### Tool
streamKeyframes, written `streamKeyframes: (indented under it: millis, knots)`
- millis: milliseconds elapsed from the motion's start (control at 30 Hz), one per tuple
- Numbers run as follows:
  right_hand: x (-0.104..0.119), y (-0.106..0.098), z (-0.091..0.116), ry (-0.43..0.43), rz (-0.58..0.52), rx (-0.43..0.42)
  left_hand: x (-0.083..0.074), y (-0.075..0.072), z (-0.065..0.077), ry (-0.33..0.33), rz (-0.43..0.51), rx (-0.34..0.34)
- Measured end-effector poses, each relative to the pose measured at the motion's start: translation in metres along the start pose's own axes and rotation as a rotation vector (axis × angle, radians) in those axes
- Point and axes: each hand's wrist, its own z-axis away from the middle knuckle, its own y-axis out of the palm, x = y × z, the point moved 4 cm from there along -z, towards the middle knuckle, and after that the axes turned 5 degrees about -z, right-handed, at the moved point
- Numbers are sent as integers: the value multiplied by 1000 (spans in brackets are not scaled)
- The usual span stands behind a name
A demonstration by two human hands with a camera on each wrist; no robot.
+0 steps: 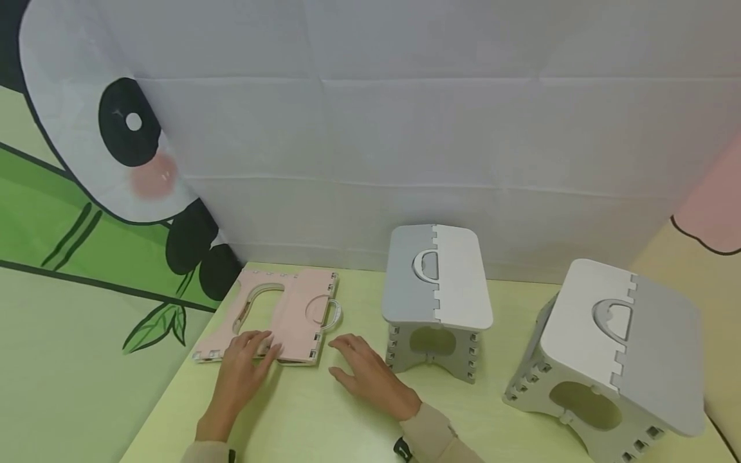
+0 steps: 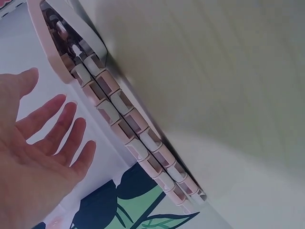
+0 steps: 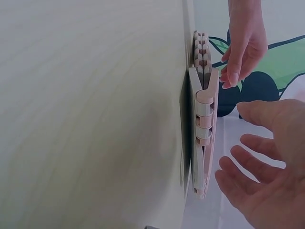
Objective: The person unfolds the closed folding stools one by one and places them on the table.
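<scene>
A pink folding stool (image 1: 296, 325) lies folded flat at the table's left, its white carry handle (image 1: 334, 315) sticking out to the right. My left hand (image 1: 238, 373) hovers just over its near edge with relaxed, spread fingers; in the left wrist view a gap shows between fingers and the stool's hinged edge (image 2: 127, 125). Off the stool's near right corner, my right hand (image 1: 373, 381) is held in the air, fingers loosely bent and holding nothing. The right wrist view shows the folded stool (image 3: 205, 109) edge-on, beside both hands.
Right of my right hand stands an unfolded grey and white stool (image 1: 463, 276). Another unfolded stool (image 1: 585, 315), closer to me, stands at the table's right. A pale wall cloth (image 1: 405, 141) rises behind the table (image 1: 324, 418), with cartoon prints at both sides.
</scene>
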Motion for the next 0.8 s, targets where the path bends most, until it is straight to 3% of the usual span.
streamKeyframes:
  millis: [333, 800]
  knots:
    - [-6, 5, -9, 41, 53, 16, 4, 4, -5, 39, -4, 11]
    - [-16, 7, -24, 171, -29, -19, 7, 6, -15, 68, -10, 14]
